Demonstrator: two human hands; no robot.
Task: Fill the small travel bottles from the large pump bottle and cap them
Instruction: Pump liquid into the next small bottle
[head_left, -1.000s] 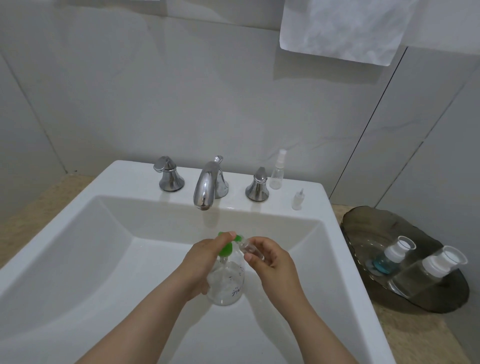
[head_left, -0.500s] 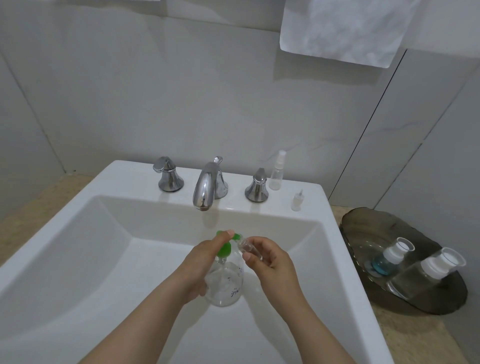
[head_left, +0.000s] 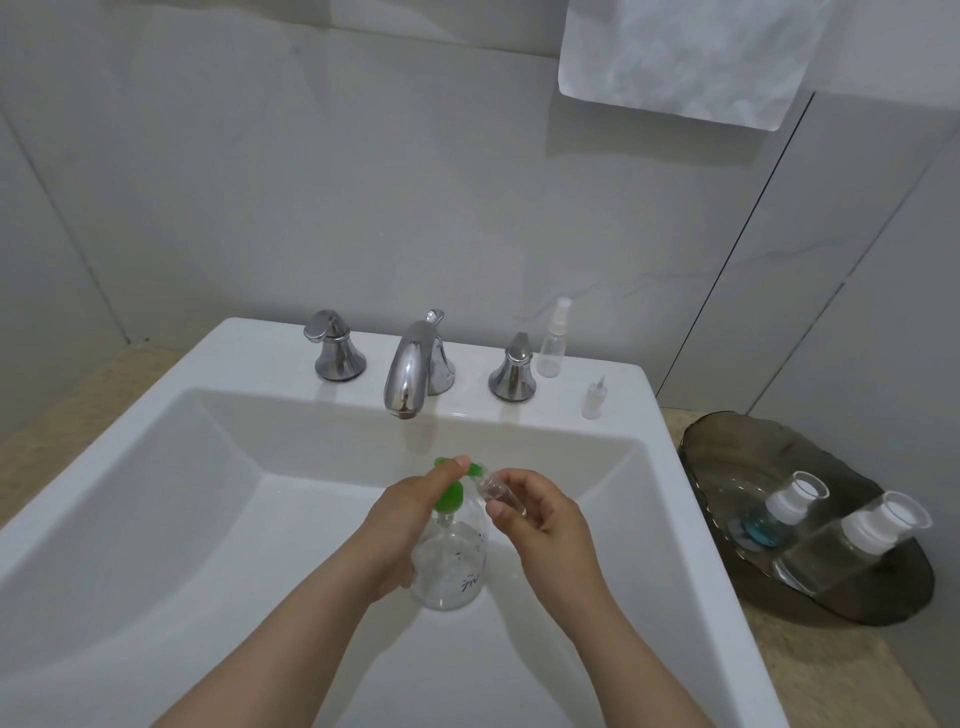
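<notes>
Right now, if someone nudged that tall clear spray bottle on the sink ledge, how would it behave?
The spray bottle stands tall and narrow on a small base, so it would probably tip easily. It looks clear and empty, so likely light. Once down, its round body might roll on the glossy sink ledge.

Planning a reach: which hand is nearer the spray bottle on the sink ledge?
Right. The right hand, holding a travel bottle, sits in front of the spray bottle; the left hand, on the pump bottle, farther left.

Grey tiled wall (head_left: 363, 182) behind white sink (head_left: 670, 467).
</notes>
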